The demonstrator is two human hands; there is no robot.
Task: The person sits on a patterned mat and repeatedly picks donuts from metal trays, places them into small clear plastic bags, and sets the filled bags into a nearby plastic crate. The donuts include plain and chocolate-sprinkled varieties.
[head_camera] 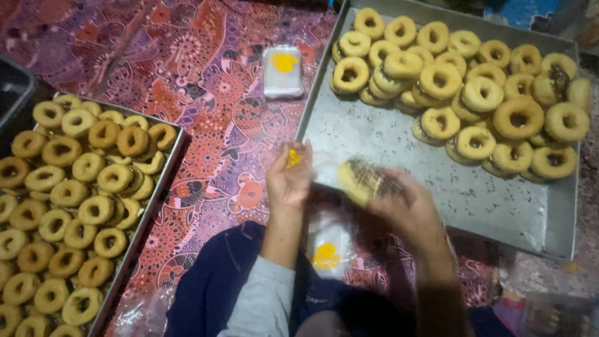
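I have a single view, from the camera worn on the person's head, and it looks almost straight down over their lap at the patterned cloth [206, 81]. It sits close: the left hand [288, 178] and right hand [409, 209] fill the lower middle of the frame. The left tray [163, 181] is cut off by the left and bottom edges, while the right tray [437, 181] fills the upper right (its far corner is cropped).

Grey sleeve [265, 299] on left forearm; right forearm bare; dark blue garment [212, 284] below.
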